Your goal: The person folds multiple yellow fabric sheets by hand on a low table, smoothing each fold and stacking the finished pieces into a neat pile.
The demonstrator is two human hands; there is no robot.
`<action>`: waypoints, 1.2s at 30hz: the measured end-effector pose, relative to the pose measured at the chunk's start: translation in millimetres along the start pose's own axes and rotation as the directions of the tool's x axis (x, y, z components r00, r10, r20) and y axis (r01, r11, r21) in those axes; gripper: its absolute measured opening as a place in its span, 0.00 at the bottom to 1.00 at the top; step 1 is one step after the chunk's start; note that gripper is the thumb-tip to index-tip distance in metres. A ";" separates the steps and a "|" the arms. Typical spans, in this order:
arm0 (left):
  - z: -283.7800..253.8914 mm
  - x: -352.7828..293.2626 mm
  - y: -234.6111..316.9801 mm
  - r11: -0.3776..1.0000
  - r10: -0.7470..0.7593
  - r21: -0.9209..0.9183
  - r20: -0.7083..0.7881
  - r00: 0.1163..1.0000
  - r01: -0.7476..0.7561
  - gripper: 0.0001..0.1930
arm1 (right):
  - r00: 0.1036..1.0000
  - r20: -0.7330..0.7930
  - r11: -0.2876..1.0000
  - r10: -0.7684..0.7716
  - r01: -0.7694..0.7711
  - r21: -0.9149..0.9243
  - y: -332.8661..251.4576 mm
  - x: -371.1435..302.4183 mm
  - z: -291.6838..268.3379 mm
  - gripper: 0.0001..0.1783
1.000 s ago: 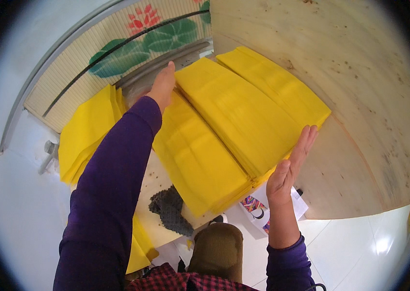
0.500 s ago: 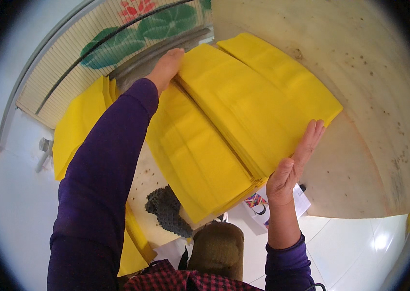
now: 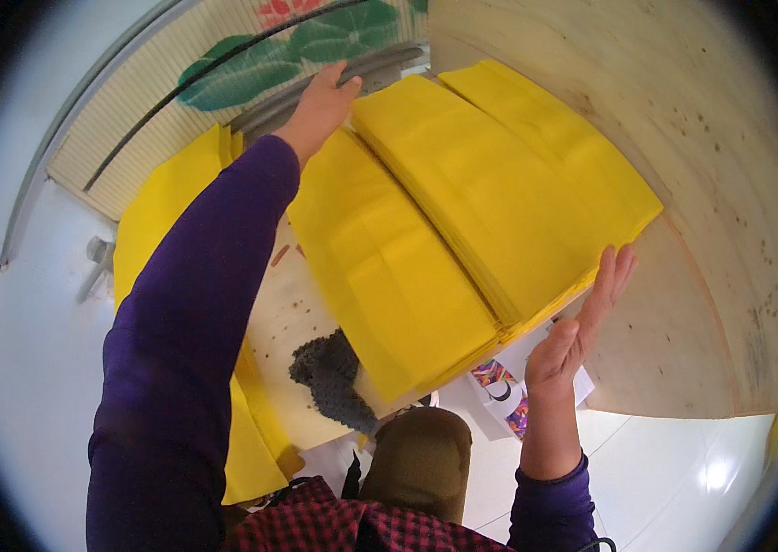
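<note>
Flat yellow sheets, perhaps cloth or paper, lie in side-by-side stacks: a left stack [image 3: 398,267], a middle stack [image 3: 499,202] and one partly covered at the far right [image 3: 545,120]. My left hand [image 3: 320,106] is at the far end of the left and middle stacks, fingers stretched and thumb apart, gripping nothing. By the near edge of the middle stack, my right hand [image 3: 573,327] is held upright with its fingers extended and the palm side toward the sheets. Whether either hand touches the stacks is hard to tell.
More yellow sheets [image 3: 168,202] stand left of my left arm, with others [image 3: 255,442] below. A dark grey textured cloth [image 3: 329,377] lies on the pale board [image 3: 283,313]. A curved wooden panel [image 3: 683,304] rises at right; a ribbed panel with painted leaves [image 3: 149,120] stands behind.
My left hand has come off the stack's far edge, its fingers now more extended. My right hand has drawn slightly away from the near edge. The whole view has shifted a little.
</note>
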State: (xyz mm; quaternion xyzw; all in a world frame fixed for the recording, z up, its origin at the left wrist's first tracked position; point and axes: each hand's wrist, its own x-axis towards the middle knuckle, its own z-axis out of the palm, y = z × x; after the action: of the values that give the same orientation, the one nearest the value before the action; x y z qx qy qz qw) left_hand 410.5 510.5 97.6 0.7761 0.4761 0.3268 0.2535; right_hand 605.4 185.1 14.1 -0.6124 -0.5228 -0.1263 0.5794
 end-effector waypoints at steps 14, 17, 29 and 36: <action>-65.6 -273.6 -13.7 0.623 -0.366 -0.720 0.078 0.927 0.306 0.31 | 0.923 0.379 0.974 0.066 -0.142 0.177 -79.4 -128.5 -38.6 0.36; -19.4 -296.1 -1.3 0.471 -0.432 -0.813 0.125 0.893 0.342 0.31 | 0.875 0.484 0.968 0.007 -0.126 0.216 -101.0 -155.5 -34.9 0.34; 53.5 -280.8 65.6 -0.043 -0.548 -0.997 0.071 0.833 0.057 0.30 | 0.823 0.566 0.990 -0.045 -0.041 0.138 -103.7 -165.2 -34.4 0.29; 58.2 -278.3 69.0 0.091 -0.493 -0.992 0.028 0.870 0.084 0.28 | 0.821 0.569 0.990 -0.048 -0.038 0.138 -100.5 -164.7 -36.1 0.28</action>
State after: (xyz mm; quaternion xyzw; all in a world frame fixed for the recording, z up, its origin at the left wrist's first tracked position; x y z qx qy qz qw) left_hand 400.9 225.1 34.0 0.2494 0.3283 0.6149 0.6723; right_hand 473.2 51.4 -42.4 -0.5776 -0.6815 0.0991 0.4382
